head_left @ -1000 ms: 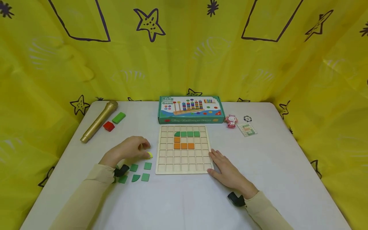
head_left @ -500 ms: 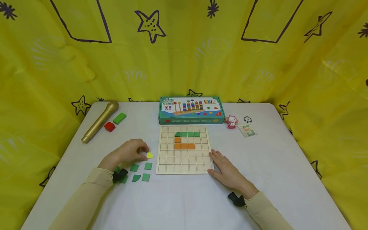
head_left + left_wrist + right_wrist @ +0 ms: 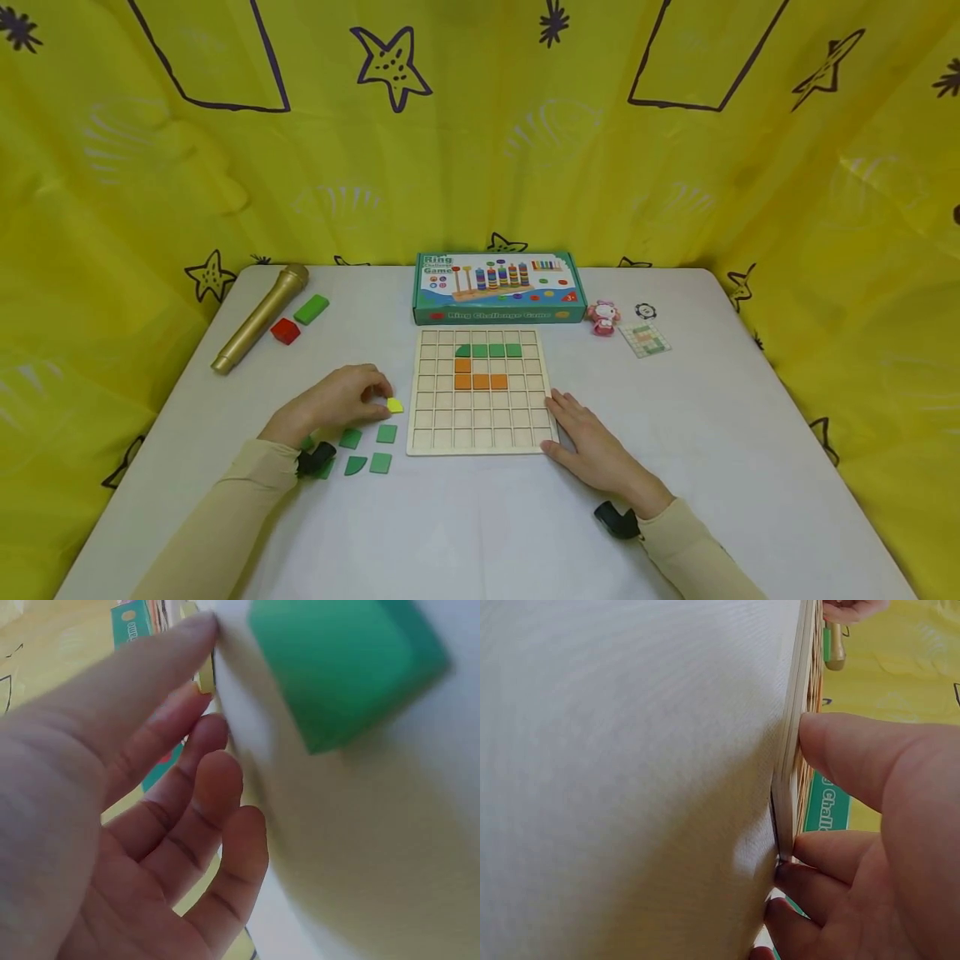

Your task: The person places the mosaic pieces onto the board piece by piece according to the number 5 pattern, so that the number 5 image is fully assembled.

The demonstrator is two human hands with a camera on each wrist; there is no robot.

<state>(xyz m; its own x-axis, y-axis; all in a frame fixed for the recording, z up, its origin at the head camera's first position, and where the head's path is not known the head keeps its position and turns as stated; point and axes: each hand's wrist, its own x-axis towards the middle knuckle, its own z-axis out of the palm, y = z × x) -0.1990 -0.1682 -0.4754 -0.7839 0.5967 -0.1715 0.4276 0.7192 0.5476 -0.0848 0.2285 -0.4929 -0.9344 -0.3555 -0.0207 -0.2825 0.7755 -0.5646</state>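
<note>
My left hand [image 3: 326, 406] pinches a small yellow tile [image 3: 395, 406] with one rounded corner between thumb and index finger, just left of the wooden grid board [image 3: 442, 421]. In the left wrist view the tile's yellow edge [image 3: 205, 675] shows between the fingertips. On the board lie a row of green tiles [image 3: 498, 350], the leftmost rounded, and several orange tiles [image 3: 482, 382]. My right hand [image 3: 592, 446] rests with extended fingers along the board's right edge; the right wrist view has its thumb [image 3: 832, 742] touching the rim. Several loose green tiles [image 3: 380, 463] lie below my left hand, some partly hidden by the wrist.
Behind the board stands a Ring Challenge Game box [image 3: 498, 287]. A gold microphone [image 3: 258, 321], a red block [image 3: 286, 331] and a green block [image 3: 311, 309] lie far left. Right of the box are a pink figurine [image 3: 603, 317], a round chip [image 3: 646, 311] and a pattern card [image 3: 646, 341].
The yellow tile, partly covered by my left fingers a second ago, shows more now and has shifted slightly right toward the board. My right hand has stayed in place.
</note>
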